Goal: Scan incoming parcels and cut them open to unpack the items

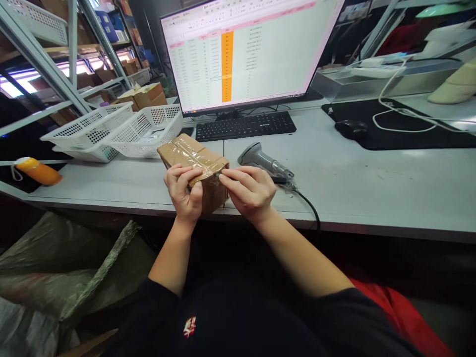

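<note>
A brown cardboard box point(184, 148) with clear tape across it rests at the table's front edge, tilted toward me. My left hand point(184, 191) is closed around its near left corner, thumb below the top edge and fingers on the taped top. At the near right corner, my right hand point(251, 191) pinches a thin black tool point(279, 180), whose dark end shows beyond the hand. Its tip is at the taped edge, too small to make out. Just behind my right hand lies a grey barcode scanner point(256, 154) with a black cable.
Behind the box stand a black keyboard point(245, 126) and a monitor point(245, 59) showing a spreadsheet. White plastic baskets point(145, 131) are at the left, near an orange bottle point(39, 171). To the right, a mouse point(350, 130) sits on a black mat point(405, 136) with a white cable.
</note>
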Motion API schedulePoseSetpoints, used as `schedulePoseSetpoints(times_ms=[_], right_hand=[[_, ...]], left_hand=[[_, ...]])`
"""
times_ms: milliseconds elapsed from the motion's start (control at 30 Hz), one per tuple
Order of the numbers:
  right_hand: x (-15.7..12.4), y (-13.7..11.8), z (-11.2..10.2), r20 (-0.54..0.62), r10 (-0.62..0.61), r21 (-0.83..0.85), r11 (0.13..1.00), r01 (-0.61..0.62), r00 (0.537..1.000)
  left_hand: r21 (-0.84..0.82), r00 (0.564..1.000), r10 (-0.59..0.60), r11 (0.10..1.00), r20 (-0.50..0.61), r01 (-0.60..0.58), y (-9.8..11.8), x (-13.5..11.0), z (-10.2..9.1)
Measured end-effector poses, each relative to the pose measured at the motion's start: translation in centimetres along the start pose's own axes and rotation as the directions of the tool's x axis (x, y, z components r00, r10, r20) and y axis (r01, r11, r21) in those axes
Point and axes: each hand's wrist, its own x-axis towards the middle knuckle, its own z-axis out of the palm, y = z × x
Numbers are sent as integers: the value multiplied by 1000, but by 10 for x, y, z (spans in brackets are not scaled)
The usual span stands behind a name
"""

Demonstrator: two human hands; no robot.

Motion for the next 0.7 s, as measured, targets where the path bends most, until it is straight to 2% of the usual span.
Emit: schedulePoseSetpoints(times_ms=[200, 367, 433, 467, 533, 600, 667, 700], right_hand=[[7, -10, 6, -47, 21, 42, 999, -19, 999], [-1, -7, 1, -21, 28, 72, 997, -26, 999], [-8, -2, -3, 1, 83, 143, 986, -82, 997], [-11, 0, -5, 21, 146, 194, 970, -147, 989], [-16, 5, -8, 81, 344, 295, 888, -352, 936], [-16, 10, -9, 148, 544, 386, 737, -555, 826], [-10, 17, -6, 220, 663, 472, 570, -672, 716], [-6, 21, -3, 258, 683, 509, 505, -697, 683]], left_hand=[[1, 1000, 4, 1000, 4, -4, -1, 0, 0], [51, 1000, 0, 999, 14, -1, -2, -3, -1], [34, 1000, 11, 999, 10, -11, -1, -5, -3], [28, 1000, 25, 999, 16, -25, -2, -6, -5], [12, 997, 54, 998, 64, -55, -5, -4, -10], [-78, 991, 55, 996, 124, -45, -16, 1, -17], [-241, 990, 5, 970, 141, 29, -33, 10, -24], [-321, 990, -39, 944, 139, 82, -43, 15, -27]])
